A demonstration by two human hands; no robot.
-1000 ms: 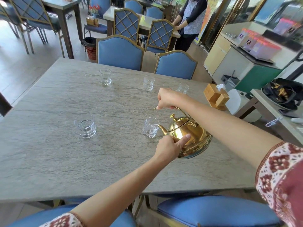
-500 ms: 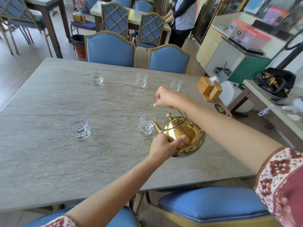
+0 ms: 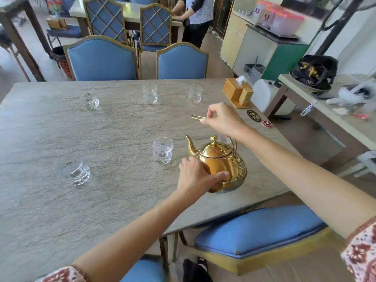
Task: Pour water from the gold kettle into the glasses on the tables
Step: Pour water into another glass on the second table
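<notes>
The gold kettle (image 3: 223,161) stands upright near the table's right front edge, its spout pointing left and away from the glasses. My right hand (image 3: 220,121) grips the top of its thin wire handle. My left hand (image 3: 195,176) presses against the kettle's near side. A glass with water (image 3: 162,150) stands just left of the spout. Another glass with water (image 3: 72,171) sits further left. Three more glasses (image 3: 87,97) (image 3: 150,93) (image 3: 195,93) line the far side of the grey stone table (image 3: 101,129).
A wooden napkin box (image 3: 237,92) and two round coasters (image 3: 254,116) sit at the far right corner. Blue chairs (image 3: 101,60) stand behind the table, and another blue chair (image 3: 260,231) is below the near edge. A person (image 3: 195,17) stands at a far table.
The kettle has tipped back from pouring into the near glass to upright, and its spout has drawn away to the right. Both hands have stayed on it.
</notes>
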